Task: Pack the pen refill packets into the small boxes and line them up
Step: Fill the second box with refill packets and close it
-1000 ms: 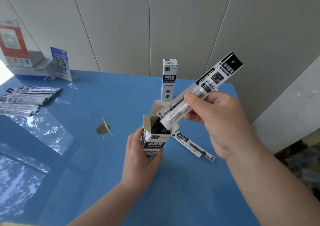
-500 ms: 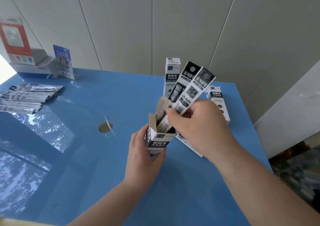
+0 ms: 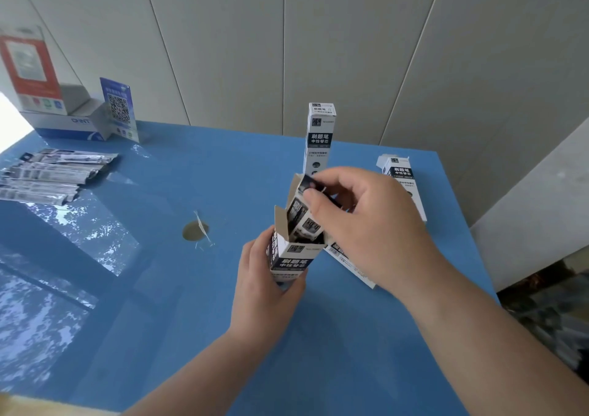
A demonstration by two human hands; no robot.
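My left hand (image 3: 264, 291) grips a small white-and-black box (image 3: 291, 256) upright above the blue table (image 3: 159, 288), its top flaps open. My right hand (image 3: 360, 221) pinches the black tops of the refill packets (image 3: 302, 215), which sit almost fully inside the box. A shut box (image 3: 319, 135) stands upright behind my hands. Another box (image 3: 401, 180) lies at the right, partly behind my right hand. A single packet (image 3: 350, 264) lies flat on the table under my right wrist. Several loose refill packets (image 3: 51, 176) lie in a pile at the far left.
A white carton (image 3: 63, 122) with a red card (image 3: 28, 68) and a blue QR-code card (image 3: 119, 109) stands at the back left by the wall. A round hole (image 3: 194, 231) with a scrap of film sits mid-table. The table's right edge (image 3: 462, 218) is close to the boxes.
The packets, first tilted with their tips at the box mouth, were turned upright and pushed down; now only their tops show. My right hand has come down with them onto the box.
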